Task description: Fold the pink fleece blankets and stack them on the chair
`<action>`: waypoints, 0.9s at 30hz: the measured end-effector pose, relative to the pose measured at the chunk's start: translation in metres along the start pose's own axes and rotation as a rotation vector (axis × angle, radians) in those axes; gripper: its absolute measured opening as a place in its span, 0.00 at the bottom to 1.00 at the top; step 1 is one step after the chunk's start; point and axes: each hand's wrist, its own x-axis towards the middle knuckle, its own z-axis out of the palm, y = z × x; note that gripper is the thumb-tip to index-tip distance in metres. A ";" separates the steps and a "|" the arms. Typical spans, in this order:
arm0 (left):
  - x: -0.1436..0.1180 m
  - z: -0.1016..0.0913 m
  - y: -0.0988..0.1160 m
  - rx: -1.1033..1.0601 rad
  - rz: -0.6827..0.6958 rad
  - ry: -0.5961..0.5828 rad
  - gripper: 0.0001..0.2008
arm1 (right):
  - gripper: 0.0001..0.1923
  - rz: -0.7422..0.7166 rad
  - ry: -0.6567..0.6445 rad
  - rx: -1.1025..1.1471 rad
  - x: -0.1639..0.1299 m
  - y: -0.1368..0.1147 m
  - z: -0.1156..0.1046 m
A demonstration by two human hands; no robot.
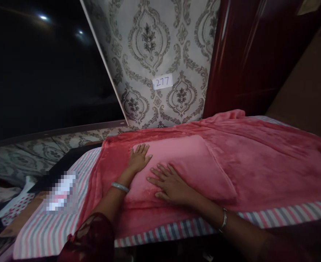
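Pink plush fabric is covering a pillow, which is lying as a raised, roughly rectangular bulge on the near-left part of the bed. Its long axis is running from the near left toward the far right, at a slant to the bed's front edge. Both hands are lying on its near-left end, so the bulk of the pillow is stretching away from them to the right and back.

The left hand is resting flat on the far-left corner, fingers together and pointing away, palm down, gripping nothing. The right hand is lying flat as well, fingers spread and pointing left across the lower edge, pressing lightly on the plush. The right hand is sitting nearer the middle of the pillow; the left is at its corner. A bangle is circling the left wrist, and another is showing on the right wrist.

A red-pink blanket of the same plush is spreading under and beyond the pillow, across to the right. Beneath it a striped sheet is showing along the front and left edges of the bed.

Behind the bed a patterned wall panel is carrying a small label reading 277. A dark red wooden door or wardrobe is standing to the right, and the left of the room is lying in darkness.
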 end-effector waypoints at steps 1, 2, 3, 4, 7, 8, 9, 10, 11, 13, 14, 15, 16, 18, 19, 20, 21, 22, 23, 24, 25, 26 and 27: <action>-0.001 -0.005 0.005 0.016 -0.010 0.000 0.31 | 0.31 -0.013 -0.007 0.011 0.001 0.000 -0.006; -0.004 -0.010 0.010 0.027 -0.020 0.004 0.31 | 0.30 -0.022 -0.008 0.026 0.003 0.002 -0.012; -0.009 -0.015 0.018 0.030 -0.023 0.007 0.31 | 0.28 -0.016 0.003 0.038 0.005 0.005 -0.020; -0.016 -0.018 0.026 0.027 -0.016 0.007 0.31 | 0.26 0.010 0.030 0.037 0.008 0.011 -0.028; -0.043 -0.018 0.054 -0.015 0.062 -0.021 0.33 | 0.26 0.190 0.146 -0.084 0.014 0.041 -0.051; -0.053 -0.015 0.062 -0.033 0.098 -0.031 0.34 | 0.27 0.258 0.158 -0.147 0.014 0.055 -0.056; -0.063 -0.011 0.070 -0.048 0.130 -0.029 0.34 | 0.28 0.321 0.152 -0.204 0.014 0.068 -0.060; -0.071 -0.006 0.076 -0.058 0.153 -0.015 0.34 | 0.29 0.381 0.134 -0.247 0.012 0.082 -0.062; -0.078 -0.002 0.080 -0.064 0.169 0.004 0.34 | 0.30 0.436 0.118 -0.276 0.009 0.094 -0.062; -0.086 0.006 0.085 -0.066 0.174 0.046 0.33 | 0.31 0.525 0.111 -0.307 0.001 0.113 -0.061; -0.088 0.009 0.086 -0.066 0.169 0.056 0.33 | 0.32 0.560 0.120 -0.315 -0.003 0.119 -0.060; -0.089 0.010 0.086 -0.065 0.168 0.057 0.33 | 0.32 0.593 0.134 -0.318 -0.007 0.124 -0.060; -0.088 0.011 0.086 -0.065 0.166 0.055 0.32 | 0.32 0.627 0.146 -0.313 -0.010 0.128 -0.059; -0.086 0.010 0.084 -0.064 0.163 0.054 0.32 | 0.32 0.711 0.164 -0.273 -0.017 0.133 -0.060; -0.085 0.009 0.083 -0.064 0.163 0.056 0.32 | 0.32 0.757 0.171 -0.240 -0.021 0.136 -0.061; -0.084 0.008 0.082 -0.064 0.162 0.059 0.32 | 0.32 0.794 0.179 -0.202 -0.026 0.138 -0.062; -0.083 0.008 0.082 -0.062 0.160 0.063 0.31 | 0.33 0.816 0.188 -0.163 -0.032 0.140 -0.063; -0.082 0.007 0.081 -0.059 0.158 0.068 0.31 | 0.33 0.828 0.200 -0.124 -0.039 0.141 -0.064; -0.081 0.007 0.081 -0.055 0.157 0.079 0.31 | 0.34 0.830 0.213 -0.087 -0.046 0.141 -0.065; -0.080 0.008 0.081 -0.052 0.157 0.097 0.31 | 0.35 0.823 0.225 -0.053 -0.054 0.141 -0.065; -0.079 0.009 0.081 -0.050 0.157 0.120 0.30 | 0.35 0.810 0.233 -0.019 -0.063 0.140 -0.065; -0.079 0.010 0.081 -0.051 0.158 0.146 0.29 | 0.35 0.795 0.243 0.012 -0.071 0.138 -0.065; -0.080 0.012 0.079 -0.058 0.161 0.168 0.28 | 0.35 0.776 0.257 0.037 -0.079 0.136 -0.064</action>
